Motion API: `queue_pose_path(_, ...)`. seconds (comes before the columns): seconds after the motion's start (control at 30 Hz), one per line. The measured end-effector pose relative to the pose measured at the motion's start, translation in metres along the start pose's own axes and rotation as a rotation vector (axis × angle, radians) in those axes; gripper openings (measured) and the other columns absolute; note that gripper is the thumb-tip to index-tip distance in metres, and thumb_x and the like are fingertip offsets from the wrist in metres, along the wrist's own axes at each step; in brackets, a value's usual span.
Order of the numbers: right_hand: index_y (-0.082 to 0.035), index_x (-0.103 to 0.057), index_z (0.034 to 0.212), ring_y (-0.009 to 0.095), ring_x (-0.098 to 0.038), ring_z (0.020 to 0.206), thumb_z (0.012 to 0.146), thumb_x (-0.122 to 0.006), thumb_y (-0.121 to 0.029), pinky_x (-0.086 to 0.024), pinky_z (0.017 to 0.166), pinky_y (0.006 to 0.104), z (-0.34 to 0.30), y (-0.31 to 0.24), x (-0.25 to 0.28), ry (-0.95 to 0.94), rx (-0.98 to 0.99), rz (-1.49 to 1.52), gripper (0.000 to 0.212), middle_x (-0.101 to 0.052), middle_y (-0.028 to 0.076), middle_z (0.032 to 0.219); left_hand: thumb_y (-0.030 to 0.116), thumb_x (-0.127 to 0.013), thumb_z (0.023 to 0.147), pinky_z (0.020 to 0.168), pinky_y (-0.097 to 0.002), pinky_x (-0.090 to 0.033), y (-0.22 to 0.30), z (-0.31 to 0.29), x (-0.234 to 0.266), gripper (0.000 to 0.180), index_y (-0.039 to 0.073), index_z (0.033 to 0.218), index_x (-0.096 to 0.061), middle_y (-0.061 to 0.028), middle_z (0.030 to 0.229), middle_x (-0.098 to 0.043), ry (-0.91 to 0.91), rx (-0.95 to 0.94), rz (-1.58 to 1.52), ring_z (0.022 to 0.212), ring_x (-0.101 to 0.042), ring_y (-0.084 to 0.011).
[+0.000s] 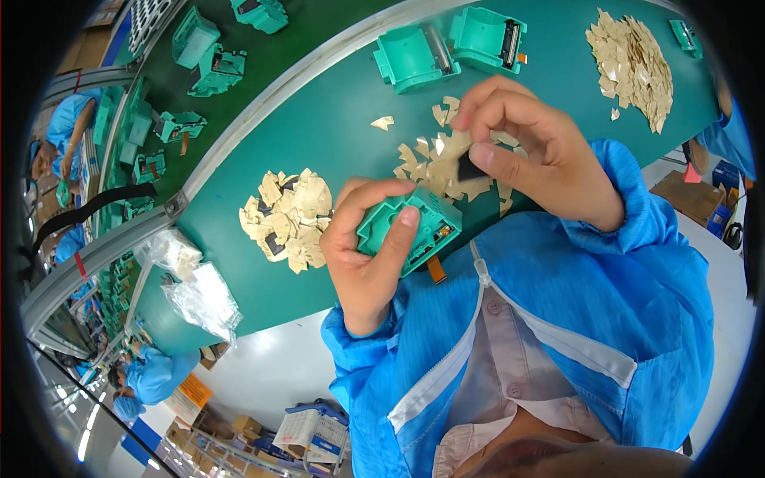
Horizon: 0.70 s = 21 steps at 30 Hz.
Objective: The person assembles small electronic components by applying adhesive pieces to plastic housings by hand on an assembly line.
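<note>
My left hand [362, 251] grips a green plastic housing [414, 219], thumb over its top and fingers round its far side. A short orange flat cable [436, 269] hangs from the housing's near edge. Slightly higher and to the right, my right hand [542, 155] pinches a small black patch [470, 168] between thumb and fingers; whether beige backing is still on it I cannot tell. Beneath that hand lies a scatter of beige paper pieces [434, 167]. Beside my left hand sits a heap of beige pieces [291, 219] with some black patches among them.
Two green housings [413, 62] stand at the table's far side. A big pile of beige scraps [629, 76] lies far right. Clear plastic bags [203, 295] rest at the left. Beyond a metal rail [263, 92], more housings [219, 70] sit on a green belt. People in blue work nearby.
</note>
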State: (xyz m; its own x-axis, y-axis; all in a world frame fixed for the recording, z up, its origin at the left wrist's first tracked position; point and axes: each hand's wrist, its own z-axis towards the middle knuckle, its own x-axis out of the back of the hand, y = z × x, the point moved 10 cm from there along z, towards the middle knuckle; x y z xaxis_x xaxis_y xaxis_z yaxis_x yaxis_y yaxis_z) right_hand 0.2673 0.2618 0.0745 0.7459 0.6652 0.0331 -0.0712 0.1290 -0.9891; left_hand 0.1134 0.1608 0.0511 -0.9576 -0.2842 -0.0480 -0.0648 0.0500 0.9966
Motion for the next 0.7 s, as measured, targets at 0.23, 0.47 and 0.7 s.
queue_pose_path(0.23,-0.002,-0.055,0.089,0.013,-0.056,0.091,0.093,-0.06,0.0,-0.047,0.082,0.0286,-0.007,0.03,-0.029,-0.193,-0.253,0.121,0.007,-0.057,0.009,0.105,-0.003,-0.066,0.078,0.08,-0.0242,-0.043,-0.027,0.006,-0.006,0.029,0.001,0.106,-0.068,-0.0056,0.096,-0.06,-0.087,0.122,-0.008,0.086,-0.057,-0.0126)
queue_pose_path(0.47,-0.002,-0.057,0.086,0.011,-0.059,0.081,0.09,-0.067,-0.006,-0.053,0.074,0.0275,-0.003,0.046,-0.034,-0.151,-0.229,0.115,0.011,-0.059,0.003,0.087,-0.004,-0.069,0.076,0.078,-0.025,-0.046,-0.044,0.012,-0.003,0.03,0.002,0.105,-0.068,-0.005,0.094,-0.061,-0.116,0.124,0.048,0.084,-0.059,-0.0129)
queue_pose_path(0.7,-0.001,-0.057,0.086,0.013,-0.064,0.083,0.09,-0.068,-0.006,-0.057,0.076,0.0282,-0.002,0.054,-0.037,-0.163,-0.215,0.045,0.012,-0.06,0.004,0.086,-0.002,-0.073,0.076,0.076,-0.0247,-0.046,-0.049,0.013,-0.002,0.03,0.003,0.105,-0.069,-0.0045,0.093,-0.061,-0.126,0.128,0.049,0.084,-0.06,-0.0122)
